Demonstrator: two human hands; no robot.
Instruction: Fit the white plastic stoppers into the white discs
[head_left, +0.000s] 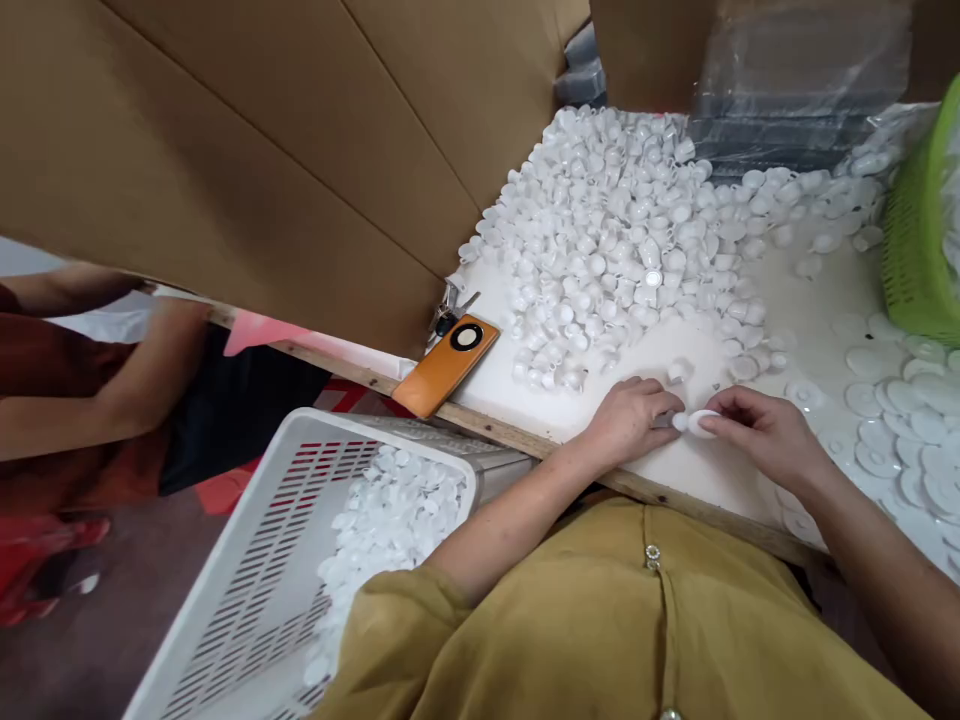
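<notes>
Over the white tabletop (652, 372), my two hands meet near the front edge. Between the fingertips of my right hand (765, 430) is a round white plastic disc (702, 424). My left hand (634, 415) is closed on a small white plastic piece (679, 421) right beside the disc; whether the two are joined I cannot tell. Beyond my hands spreads a large pile of small white plastic pieces (600, 250), some with round caps. Flat white discs (877, 445) lie overlapping to the right of my right hand.
An orange phone (444, 368) lies on the left table edge, beside keys (450, 308). Tall cardboard (300, 130) walls the left side. Below stands a white slatted basket (247, 540) holding white pieces. A green basket (919, 230) is at right. Another person's arm (112, 400) shows at left.
</notes>
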